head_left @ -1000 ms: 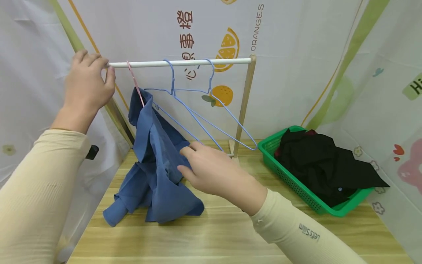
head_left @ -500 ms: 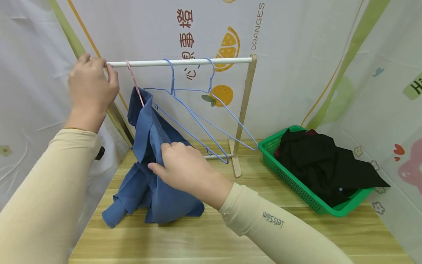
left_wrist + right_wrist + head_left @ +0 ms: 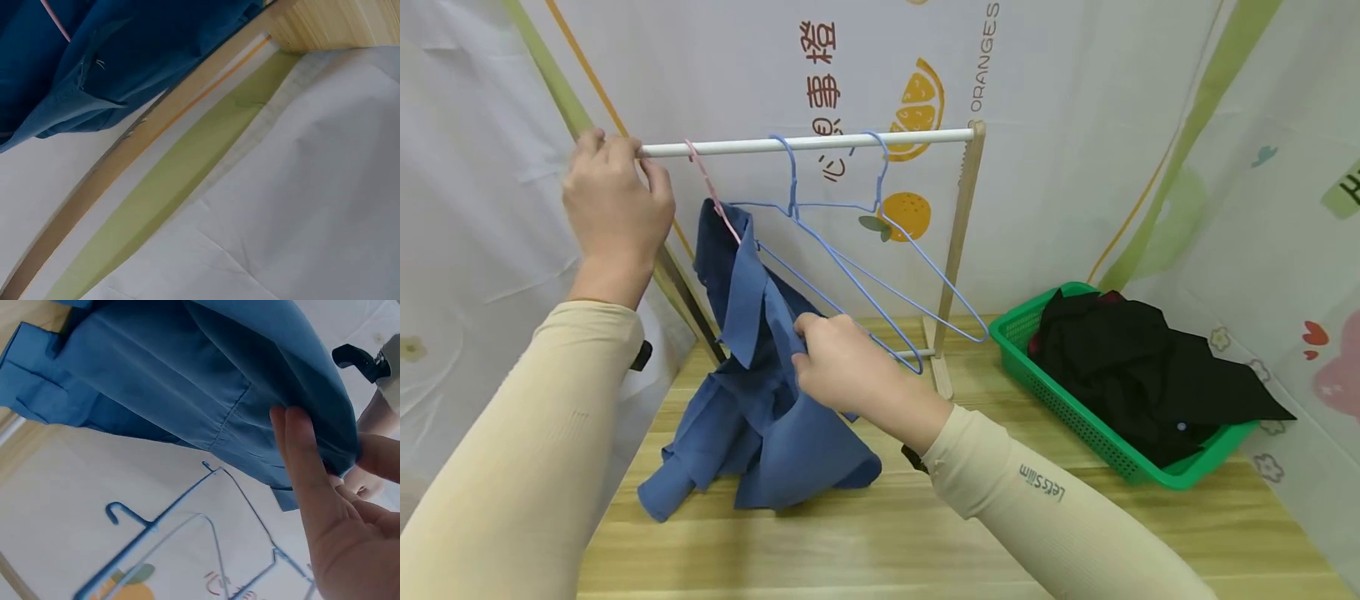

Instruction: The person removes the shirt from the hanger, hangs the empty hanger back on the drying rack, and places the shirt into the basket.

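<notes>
A blue shirt (image 3: 760, 375) hangs from a pink hanger (image 3: 711, 196) on the white rail (image 3: 820, 142) of a small wooden rack, and its lower part is bunched on the table. My left hand (image 3: 617, 154) grips the rail's left end; the left wrist view shows only the shirt (image 3: 94, 56) and the pink hanger (image 3: 55, 20). My right hand (image 3: 802, 333) pinches a fold of the shirt's front edge. The right wrist view shows thumb and fingers of that hand (image 3: 340, 459) closed on the shirt (image 3: 187, 381). Two empty blue hangers (image 3: 850, 267) hang to the right.
A green basket (image 3: 1060, 417) holding dark clothes (image 3: 1142, 375) stands at the table's right. The rack's wooden post (image 3: 958, 242) rises between the hangers and the basket. Printed white curtains close in the back and both sides. The wooden table (image 3: 925, 533) lies bare in front.
My right hand left the blue hangers, reached left to the shirt and took hold of its fabric, lifting it slightly. My left hand stayed on the rail.
</notes>
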{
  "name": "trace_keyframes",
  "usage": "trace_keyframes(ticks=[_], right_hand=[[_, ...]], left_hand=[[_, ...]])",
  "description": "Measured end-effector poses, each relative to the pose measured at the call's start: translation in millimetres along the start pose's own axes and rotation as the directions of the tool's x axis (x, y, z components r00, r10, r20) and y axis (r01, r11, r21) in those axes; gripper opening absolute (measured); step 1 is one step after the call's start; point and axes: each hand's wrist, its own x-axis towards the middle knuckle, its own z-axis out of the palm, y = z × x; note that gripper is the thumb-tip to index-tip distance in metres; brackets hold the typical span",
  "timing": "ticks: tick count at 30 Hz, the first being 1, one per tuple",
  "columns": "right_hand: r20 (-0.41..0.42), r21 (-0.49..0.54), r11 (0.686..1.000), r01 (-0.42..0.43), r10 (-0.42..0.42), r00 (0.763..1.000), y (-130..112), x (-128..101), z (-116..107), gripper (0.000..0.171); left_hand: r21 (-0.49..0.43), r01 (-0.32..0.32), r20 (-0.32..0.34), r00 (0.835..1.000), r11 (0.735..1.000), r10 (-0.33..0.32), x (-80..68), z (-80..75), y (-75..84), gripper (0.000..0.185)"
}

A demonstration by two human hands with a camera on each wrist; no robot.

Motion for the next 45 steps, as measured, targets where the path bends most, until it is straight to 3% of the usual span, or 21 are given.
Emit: trace_keyframes(ticks=[4,9,17,22,26,30,33,39,45], right_hand=[[0.032,0.145,0.989,-0.001,-0.003,0.999,7,5,-2,0.036],[0.060,0.306,0.951,-0.035,0.017,0.998,12,12,-2,0.035],[0.015,0.313,0.949,-0.046,0.043,0.999,14,12,-9,0.029],[0.037,0.329,0.940,-0.085,0.078,0.996,10,12,-17,0.037],[0.097,0.397,0.912,-0.108,0.075,0.992,10,13,-21,0.036],[0.169,0.515,0.848,-0.124,0.041,0.985,13,15,-22,0.028],[0.198,0.557,0.819,-0.136,0.028,0.980,14,15,-22,0.023],[0.182,0.546,0.827,-0.136,0.041,0.982,13,11,-27,0.015],[0.185,0.568,0.810,-0.145,0.047,0.982,8,4,-39,0.024]], left_hand=[[0.000,0.018,-0.011,1.000,1.000,-0.018,-3.0,0.1,-1.0,0.033],[-0.001,0.024,0.007,1.000,1.000,-0.024,-2.2,-0.2,-0.3,0.033],[0.043,0.009,0.043,0.999,0.999,-0.011,-1.3,1.7,3.3,0.033],[0.045,0.005,0.025,1.000,0.999,-0.006,-2.7,0.7,4.2,0.034],[0.044,0.013,0.032,0.999,0.999,-0.014,-1.9,-1.4,5.4,0.033],[0.049,0.041,0.053,0.998,0.998,-0.043,-1.4,-4.1,5.7,0.034],[0.059,0.054,0.069,0.996,0.997,-0.058,-2.1,-4.3,6.2,0.035],[0.078,0.046,0.082,0.995,0.996,-0.052,-2.0,-3.0,5.9,0.036],[0.074,0.046,0.066,0.997,0.996,-0.051,-0.6,-3.6,5.7,0.033]])
